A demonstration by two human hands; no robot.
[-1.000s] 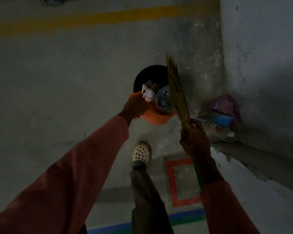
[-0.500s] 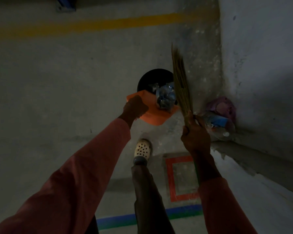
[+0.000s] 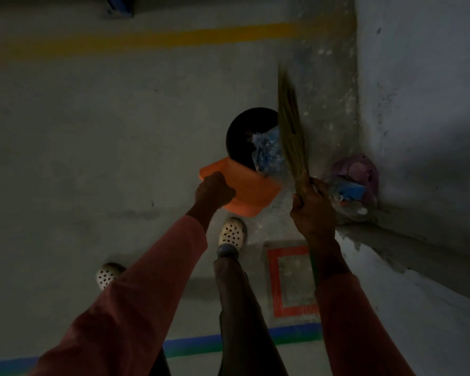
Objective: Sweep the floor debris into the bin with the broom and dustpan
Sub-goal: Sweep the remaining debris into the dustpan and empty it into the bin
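1. I see the left hand (image 3: 213, 189) wrapped tight round the near edge of the orange plastic dustpan (image 3: 251, 185). The handle is hidden under the fingers.
2. The dustpan is tipped over the near rim of the round black bin (image 3: 242, 131). The bin stands on the grey concrete floor (image 3: 120, 131), near the corner where the floor meets the pale wall (image 3: 418, 77).
3. A crumpled lump of clear, bluish plastic rubbish (image 3: 269, 153) sits at the dustpan's far edge, over the mouth of the bin. I cannot tell if it is touching the bin. The inside of the bin is too dark to see.
4. The right hand (image 3: 312, 210) is clamped round the straw broom (image 3: 291, 126), low on the bundle. The bristles point up and away, and the tips are blurred. They cover the right side of the bin and the rubbish.
5. A thin green strip (image 3: 313, 267) runs down by the right arm. I cannot tell if it is the broom's stick.
6. In the floor's corner lies a heap with a purple bag (image 3: 356, 169) and a clear plastic bottle (image 3: 350, 204). The broom hand hides part of it.
7. One white shoe with holes (image 3: 231, 234) is just below the dustpan. The other white shoe (image 3: 107, 275) is half hidden by the left sleeve.
8. A yellow line (image 3: 147, 40) crosses the far floor. A red square outline (image 3: 278, 280) is partly covered by the right arm. A blue thing (image 3: 118, 6) is cut off at the top edge.
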